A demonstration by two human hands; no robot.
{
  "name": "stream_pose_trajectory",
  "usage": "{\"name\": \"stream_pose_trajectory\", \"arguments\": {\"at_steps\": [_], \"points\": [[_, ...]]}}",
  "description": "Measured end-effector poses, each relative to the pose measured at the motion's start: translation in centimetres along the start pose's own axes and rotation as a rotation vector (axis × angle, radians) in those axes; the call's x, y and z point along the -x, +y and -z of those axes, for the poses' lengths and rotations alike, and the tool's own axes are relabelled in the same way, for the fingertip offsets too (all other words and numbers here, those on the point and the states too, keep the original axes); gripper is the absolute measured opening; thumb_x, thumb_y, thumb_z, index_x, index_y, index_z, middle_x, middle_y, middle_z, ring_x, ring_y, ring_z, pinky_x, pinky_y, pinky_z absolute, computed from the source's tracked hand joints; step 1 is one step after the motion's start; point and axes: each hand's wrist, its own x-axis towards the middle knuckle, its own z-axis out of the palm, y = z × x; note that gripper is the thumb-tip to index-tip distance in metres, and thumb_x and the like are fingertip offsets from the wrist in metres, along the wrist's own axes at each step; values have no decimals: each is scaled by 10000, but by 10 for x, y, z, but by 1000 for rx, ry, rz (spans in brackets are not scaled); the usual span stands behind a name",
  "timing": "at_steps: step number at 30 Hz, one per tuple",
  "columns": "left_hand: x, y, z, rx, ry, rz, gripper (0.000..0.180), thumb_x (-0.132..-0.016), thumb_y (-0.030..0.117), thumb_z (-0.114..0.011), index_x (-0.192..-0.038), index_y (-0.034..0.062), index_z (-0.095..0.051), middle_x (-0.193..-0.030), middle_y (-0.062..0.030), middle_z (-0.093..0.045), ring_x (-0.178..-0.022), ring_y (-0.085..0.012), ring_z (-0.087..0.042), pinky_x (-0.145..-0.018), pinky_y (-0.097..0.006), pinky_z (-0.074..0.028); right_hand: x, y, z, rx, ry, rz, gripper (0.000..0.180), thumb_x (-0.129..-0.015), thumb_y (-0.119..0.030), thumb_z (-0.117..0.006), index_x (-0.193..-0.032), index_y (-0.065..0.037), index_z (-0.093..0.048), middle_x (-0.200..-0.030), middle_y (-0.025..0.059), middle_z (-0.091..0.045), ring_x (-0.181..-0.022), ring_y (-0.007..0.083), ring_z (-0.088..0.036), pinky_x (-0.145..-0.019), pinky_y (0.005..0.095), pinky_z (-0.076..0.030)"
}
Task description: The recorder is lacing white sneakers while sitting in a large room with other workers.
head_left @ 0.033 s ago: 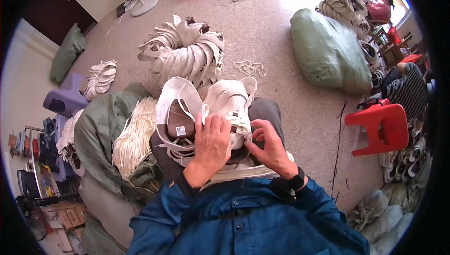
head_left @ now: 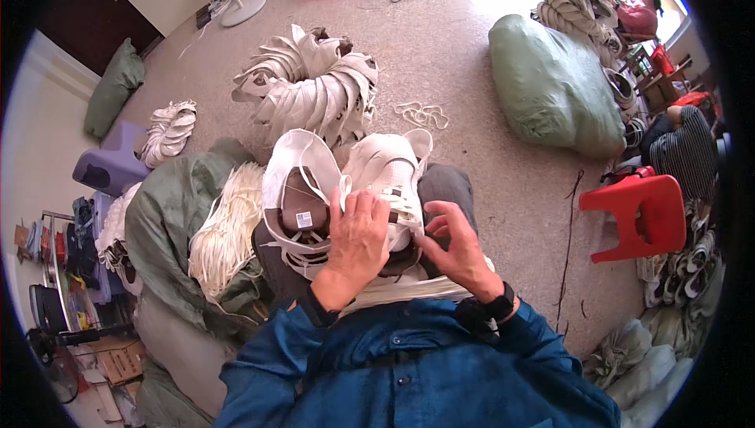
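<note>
Nothing has moved; the white shoe upper [head_left: 389,172] is pressed by the flat left hand [head_left: 355,233] and its lace [head_left: 410,215] is pinched by the right hand [head_left: 456,249].

Lighting: bright, even daylight; strongest at the upper right, where it washes out. Shadows: soft, short. Focus: sharp centrally, mild softness toward the rim. Distortion: strong fisheye bending; black circular vignette at corners.

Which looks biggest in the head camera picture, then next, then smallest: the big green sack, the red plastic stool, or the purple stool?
1. Big green sack, clearly the largest.
2. Red plastic stool.
3. Purple stool, which looks a bit smaller, though it is partly hidden and near the bent rim, so these two are close.
</note>
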Motion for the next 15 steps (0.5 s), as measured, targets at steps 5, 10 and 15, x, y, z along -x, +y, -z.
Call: {"name": "stream_pose_trajectory", "arguments": {"at_steps": [5,10,15], "points": [[0,-5,-10,76,83,-56,324,-736,85,-688,-1048,65,-604,-1029,-109,-584,-1039,-279,-577,-1096,-518,-352,4,11,14,-21,83,-44,302,-862,53,-622,-1154,-9,-581,-1006,106,-611,-821,163,-629,-739,294,-519],[6,-16,8,268,116,-163,334,-787,-62,-656,-1104,38,-630,-964,-115,-641,-926,-311,-623,-996,-483,-445,-22,-4,2,158,60,252,305,-818,4,-672,-1115,-13,-603,-1028,141,-613,-905,274,-627,-797,368,-514],[6,-3,49,315,134,-246,376,-792,-68,-680,-1158,9,-645,-938,-142,-655,-832,-324,-643,-743,-405,-527,-48,-25,-28,256,-9,511,274,-764,-21,-688,-1028,-23,-616,-1032,152,-619,-974,369,-602,-858,440,-499]]}}
